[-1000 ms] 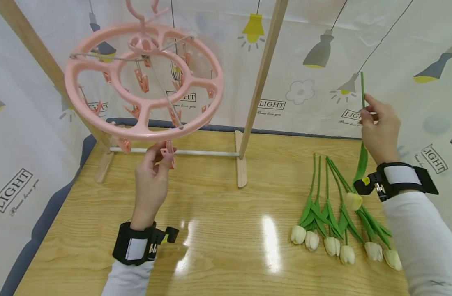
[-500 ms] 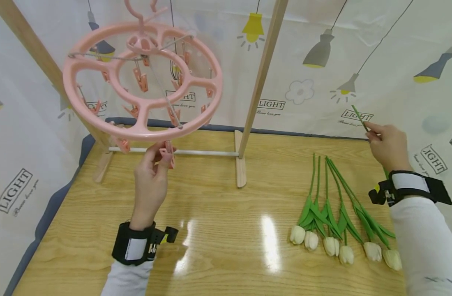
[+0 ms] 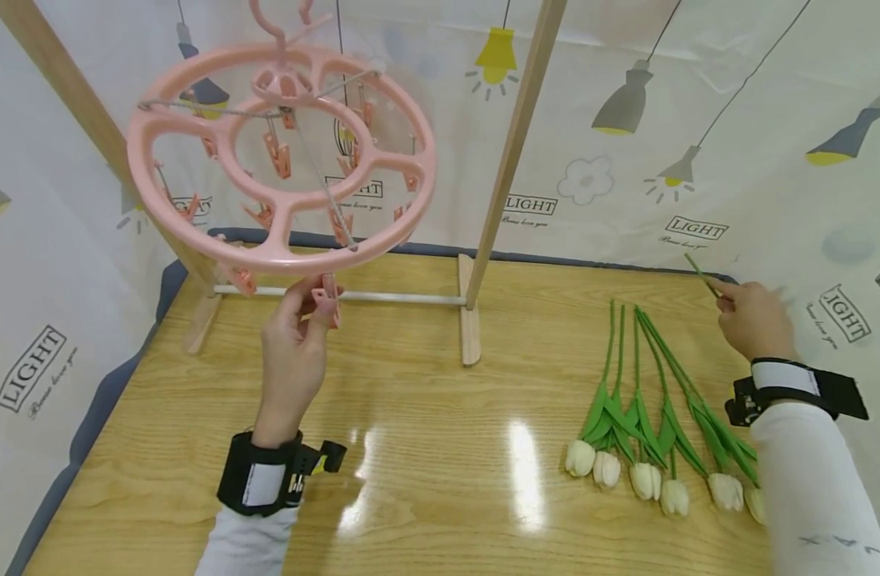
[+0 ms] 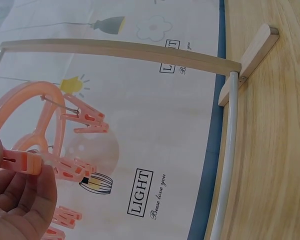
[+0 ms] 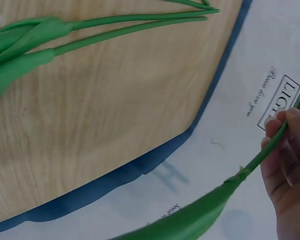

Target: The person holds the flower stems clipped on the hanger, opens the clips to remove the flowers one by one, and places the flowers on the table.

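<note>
My left hand (image 3: 296, 340) pinches a pink clothespin (image 3: 328, 302) that hangs from the front rim of a round pink clip hanger (image 3: 296, 262). In the left wrist view, thumb and fingers close on that clothespin (image 4: 21, 161). Over at the right, my right hand (image 3: 757, 322) holds a flower by its green stem (image 5: 267, 147). The stem's cut end points up and to the left in the head view; a broad leaf (image 5: 190, 215) shows below the fingers in the right wrist view, and the bloom is hidden.
Several white tulips (image 3: 645, 480) lie on the wooden table (image 3: 426, 448), stems pointing away. A wooden stand (image 3: 512, 152) with a white crossbar (image 3: 404, 298) surrounds the hanger. Other clothespins (image 3: 276, 156) dangle from it. A printed cloth (image 3: 584, 184) covers the wall behind.
My right hand has moved down and slightly right with the flower; its stem has tilted from upright to slanting left, and the yellow bloom has gone from view. The left hand has stayed in place.
</note>
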A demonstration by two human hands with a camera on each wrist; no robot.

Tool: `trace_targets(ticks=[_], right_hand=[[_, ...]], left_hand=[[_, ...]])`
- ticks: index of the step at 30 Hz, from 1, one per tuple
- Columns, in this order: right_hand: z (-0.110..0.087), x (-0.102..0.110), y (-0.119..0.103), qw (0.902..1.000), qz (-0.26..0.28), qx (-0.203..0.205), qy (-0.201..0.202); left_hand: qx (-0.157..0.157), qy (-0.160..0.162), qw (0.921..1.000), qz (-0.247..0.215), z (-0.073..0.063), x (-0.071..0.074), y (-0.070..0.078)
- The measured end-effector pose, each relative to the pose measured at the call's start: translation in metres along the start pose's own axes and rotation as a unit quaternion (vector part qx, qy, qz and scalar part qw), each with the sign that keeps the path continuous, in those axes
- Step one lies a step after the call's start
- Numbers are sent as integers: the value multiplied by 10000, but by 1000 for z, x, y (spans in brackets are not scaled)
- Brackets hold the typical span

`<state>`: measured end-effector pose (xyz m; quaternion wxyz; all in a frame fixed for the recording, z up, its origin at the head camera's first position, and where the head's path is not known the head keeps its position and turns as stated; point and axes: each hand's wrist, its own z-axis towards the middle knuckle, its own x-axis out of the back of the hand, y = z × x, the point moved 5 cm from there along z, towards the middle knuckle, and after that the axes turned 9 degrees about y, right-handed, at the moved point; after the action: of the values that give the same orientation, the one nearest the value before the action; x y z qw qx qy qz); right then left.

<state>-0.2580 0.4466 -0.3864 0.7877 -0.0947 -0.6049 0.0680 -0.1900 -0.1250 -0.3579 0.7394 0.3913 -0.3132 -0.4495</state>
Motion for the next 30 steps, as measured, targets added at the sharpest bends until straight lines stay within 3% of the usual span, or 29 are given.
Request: trace_targets(ticks=[4, 10, 15, 30], right_hand=[[-5, -10, 2, 9998, -149, 29, -161], [-11, -38, 8, 9955, -67, -254, -906], [-15, -54, 2, 9912, 40, -95, -1323], [-25, -79, -7, 9829, -310, -315, -1786]], left_hand=[[-79, 4, 10000, -14, 0, 0, 1], [-33, -40, 10000, -17, 0, -1, 0], [-5, -40, 10000, 5, 0, 0, -1], [32, -56, 10000, -12, -1, -1, -1]])
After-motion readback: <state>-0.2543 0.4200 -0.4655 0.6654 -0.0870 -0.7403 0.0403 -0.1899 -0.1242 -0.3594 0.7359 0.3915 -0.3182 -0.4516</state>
